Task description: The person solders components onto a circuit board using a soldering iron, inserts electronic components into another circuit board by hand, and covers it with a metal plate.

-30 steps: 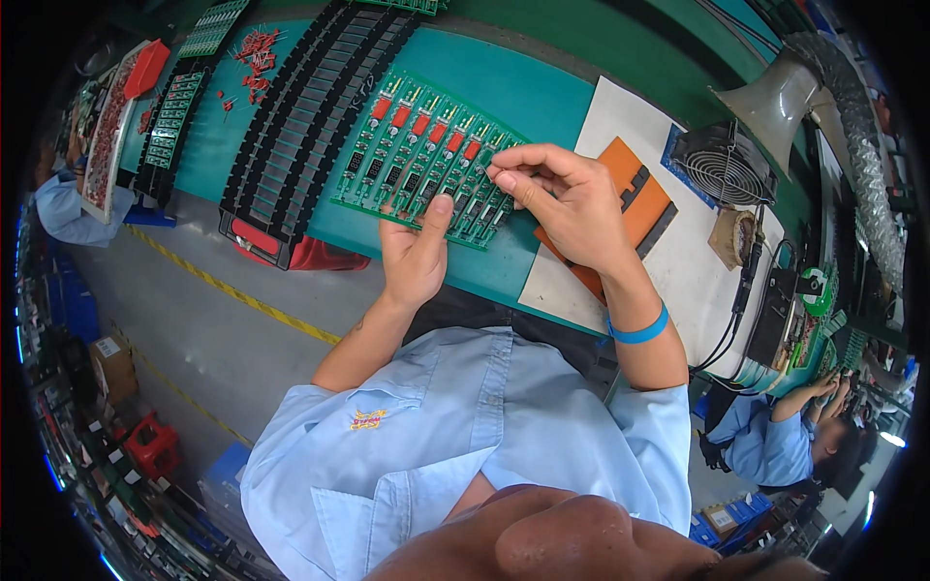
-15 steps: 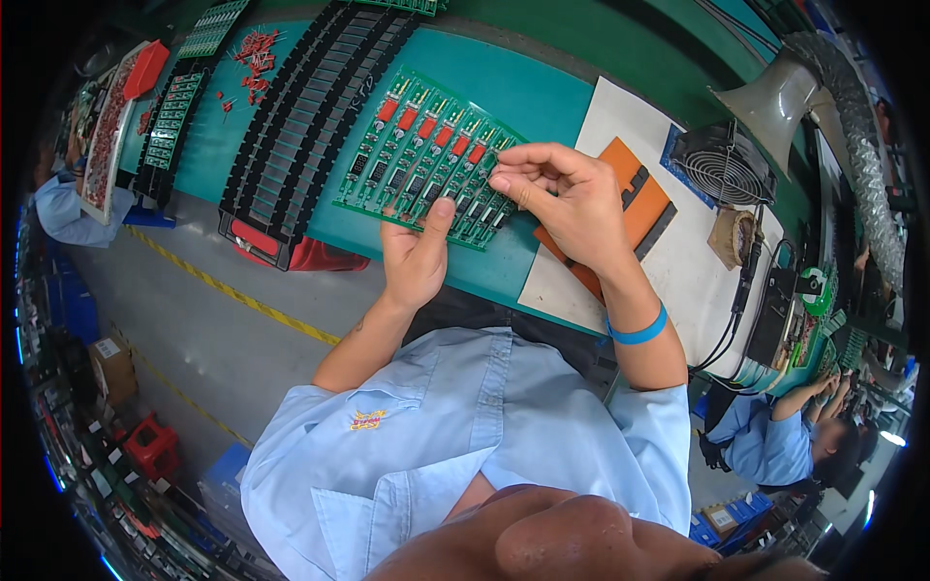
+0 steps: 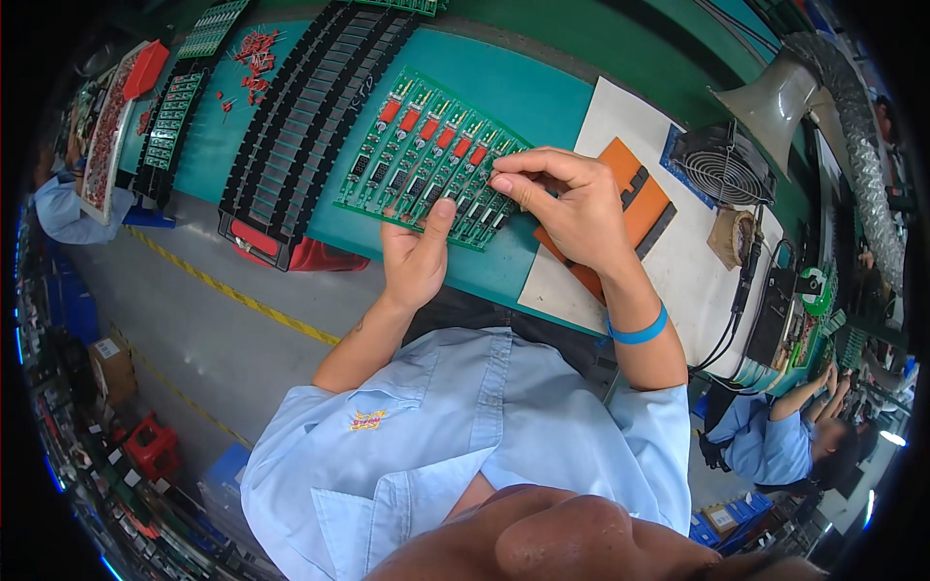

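A green circuit board panel (image 3: 396, 143), with a row of red parts and black parts on its strips, is tilted over the teal mat. My left hand (image 3: 418, 259) grips its near edge, thumb on top and fingers underneath, mostly hidden. At the panel's right end my right hand (image 3: 579, 203) is closed in a pinch, thumb against index finger, close over the board. Whatever lies between those fingertips is too small to make out. A blue band (image 3: 639, 331) circles my right wrist.
Left of the panel stands a black slotted rack (image 3: 300, 126), with loose red components (image 3: 256, 60) beyond it. An orange fixture plate (image 3: 620, 208) lies on the white sheet to the right, near a black fan (image 3: 722, 169) and a duct hood (image 3: 770, 102). Co-workers sit at both sides.
My right fingertips have shifted slightly nearer to me over the board's right end. The left hand and the panel have stayed in place.
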### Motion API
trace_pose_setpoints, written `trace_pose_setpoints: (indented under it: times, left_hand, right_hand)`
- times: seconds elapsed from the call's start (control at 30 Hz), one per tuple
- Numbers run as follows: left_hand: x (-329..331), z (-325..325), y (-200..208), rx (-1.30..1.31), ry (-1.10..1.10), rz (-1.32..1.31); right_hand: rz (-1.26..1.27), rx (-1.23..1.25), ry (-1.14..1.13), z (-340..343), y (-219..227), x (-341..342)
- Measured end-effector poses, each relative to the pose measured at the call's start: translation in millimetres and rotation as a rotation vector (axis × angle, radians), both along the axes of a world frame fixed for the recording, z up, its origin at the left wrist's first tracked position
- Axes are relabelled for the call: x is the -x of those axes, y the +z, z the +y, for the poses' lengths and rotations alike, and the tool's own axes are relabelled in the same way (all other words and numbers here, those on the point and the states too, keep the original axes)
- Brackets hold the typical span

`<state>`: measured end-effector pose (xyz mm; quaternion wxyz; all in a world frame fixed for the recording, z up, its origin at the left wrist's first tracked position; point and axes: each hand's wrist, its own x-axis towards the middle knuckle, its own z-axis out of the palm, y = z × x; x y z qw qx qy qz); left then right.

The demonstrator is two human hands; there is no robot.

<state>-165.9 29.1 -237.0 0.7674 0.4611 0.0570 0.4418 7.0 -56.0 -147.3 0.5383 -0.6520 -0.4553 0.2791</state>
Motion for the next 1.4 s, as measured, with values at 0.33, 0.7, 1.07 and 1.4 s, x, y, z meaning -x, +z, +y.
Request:
trace_pose_setpoints:
  times: [0.33, 0.7, 1.07, 1.4]
  left_hand:
    - [-1, 0, 3, 0.001, 0.007, 0.019]
    - [1, -1, 5, -0.031, -0.008, 0.063]
    - [-3, -3, 11, 0.130, 0.003, 0.058]
    - [3, -3, 20, 0.288, 0.026, 0.030]
  right_hand:
    - [-0.090, -0.028, -0.007, 0, 1, -1]
    - [-0.069, 0.001, -0.032, -1, 2, -2]
    - [-0.172, -0.051, -0.160, 2, 0, -2]
    - [0.014, -0.152, -0.369, 11, -24, -31]
